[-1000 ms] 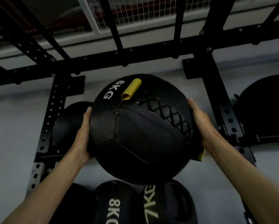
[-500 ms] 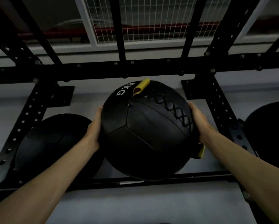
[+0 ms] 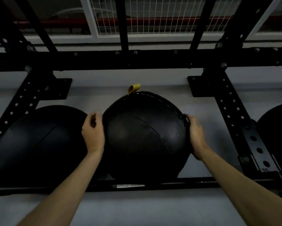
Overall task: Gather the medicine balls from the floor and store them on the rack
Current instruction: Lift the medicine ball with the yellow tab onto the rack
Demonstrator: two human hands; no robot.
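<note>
A black medicine ball (image 3: 141, 136) with a yellow loop (image 3: 133, 88) on top sits on the front rail (image 3: 194, 184) of the black rack, between two perforated uprights. My left hand (image 3: 93, 132) is at the ball's left side, fingers loosely bent and blurred; whether it touches the ball is unclear. My right hand (image 3: 195, 134) lies flat against the ball's right side.
Another black ball (image 3: 39, 141) rests on the same shelf right beside it on the left. Part of a third ball (image 3: 275, 132) shows past the right upright (image 3: 238, 115). A thick crossbeam (image 3: 137, 60) runs overhead, with a grey wall behind.
The ball has gone down and back onto the rack rail next to the left ball. My left hand's fingers have loosened from its side.
</note>
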